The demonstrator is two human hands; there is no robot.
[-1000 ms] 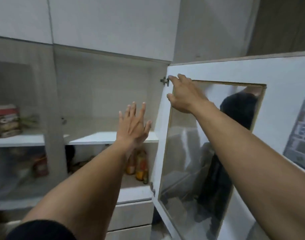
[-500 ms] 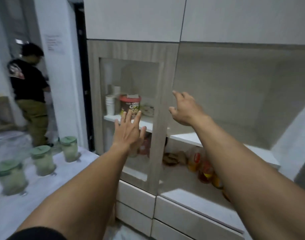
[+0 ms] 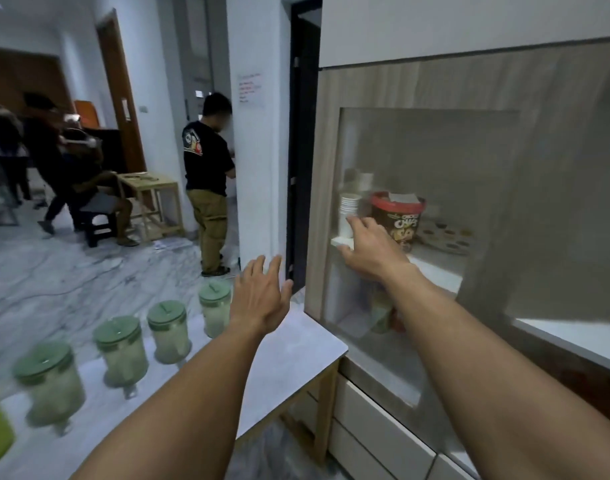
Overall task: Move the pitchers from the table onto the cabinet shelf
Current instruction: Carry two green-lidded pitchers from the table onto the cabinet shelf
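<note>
Four green-lidded pitchers (image 3: pixel 168 332) lined up on the worktop (image 3: pixel 289 355), left hand (image 3: pixel 260 296) spread empty above it, right hand (image 3: pixel 369 252) open beside the cabinet (image 3: pixel 417 140)

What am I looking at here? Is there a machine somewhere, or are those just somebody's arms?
No machine: a person wears a camera on the head, so you see their own bare arms reaching forward. The left hand is open in the air, holding nothing. The right hand is raised in front of the cabinet's glass door, also empty; whether it touches the glass is unclear. On the white table stand four pitchers with green lids, none moved yet. Behind the glass are paper cups and a red-rimmed tub.
</note>
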